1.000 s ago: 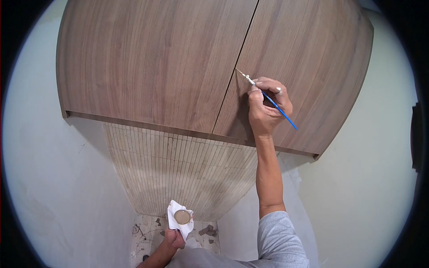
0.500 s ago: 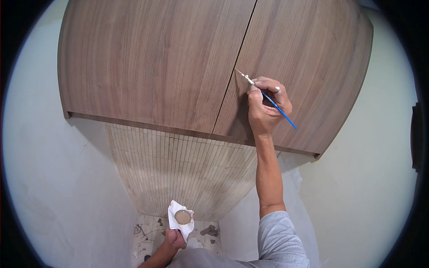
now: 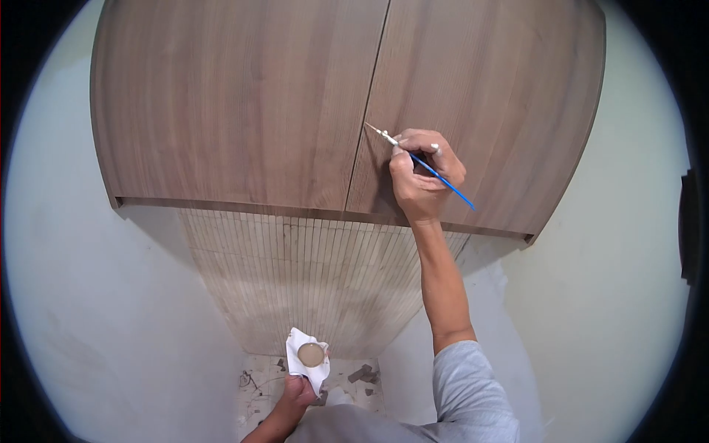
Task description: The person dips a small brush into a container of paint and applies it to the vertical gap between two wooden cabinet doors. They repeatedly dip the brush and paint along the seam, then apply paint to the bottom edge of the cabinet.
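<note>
In my right hand (image 3: pixel 428 173) is a thin blue paintbrush (image 3: pixel 456 192), pinched near its pale ferrule. Its fine tip meets the right-hand cabinet door (image 3: pixel 473 96) at the edge by the dark gap between the two wood-grain doors. Lower down, my left hand (image 3: pixel 300 390) grips a white cloth (image 3: pixel 298 343). On the cloth rests a small round container (image 3: pixel 311 355) with brownish contents; some of the fingers are hidden beneath the cloth. The left-hand cabinet door (image 3: pixel 236 103) lies across the gap from the brush.
Below the cabinet runs a wall of narrow pale tiles (image 3: pixel 288 258). Plain walls (image 3: pixel 125 295) flank it on both sides. Dark scraps (image 3: pixel 362 374) and bits of debris lie on the floor far below. A dark object (image 3: pixel 688 227) sits at the right edge.
The view has turned slightly. My right hand and the brush have shifted a little down along the gap, the tip still at the door's edge. My left hand still holds the cloth and container.
</note>
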Available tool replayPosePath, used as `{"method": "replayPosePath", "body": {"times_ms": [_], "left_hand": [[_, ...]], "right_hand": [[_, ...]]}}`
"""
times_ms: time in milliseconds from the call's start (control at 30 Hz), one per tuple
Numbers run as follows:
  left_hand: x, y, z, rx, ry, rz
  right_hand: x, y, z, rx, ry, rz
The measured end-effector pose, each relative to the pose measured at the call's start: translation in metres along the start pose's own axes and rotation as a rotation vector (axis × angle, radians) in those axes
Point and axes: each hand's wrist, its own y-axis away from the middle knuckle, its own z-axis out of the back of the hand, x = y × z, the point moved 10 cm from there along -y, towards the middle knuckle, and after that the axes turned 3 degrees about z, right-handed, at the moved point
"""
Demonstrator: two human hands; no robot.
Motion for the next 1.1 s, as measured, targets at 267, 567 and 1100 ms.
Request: {"method": "replayPosePath", "body": {"times_ms": [267, 567, 1100], "left_hand": [[-0.001, 0.002, 0.0, 0.125, -0.048, 0.039], [-0.002, 0.002, -0.007, 0.087, -0.064, -0.021], [0.0, 0.006, -0.024, 0.043, -0.02, -0.038]], "right_hand": [[0.001, 0.002, -0.007, 0.055, 0.036, 0.051], [-0.011, 0.008, 0.0, 0.0, -0.028, 0.021], [-0.007, 0.007, -0.003, 0.033, 0.019, 0.058]]}}
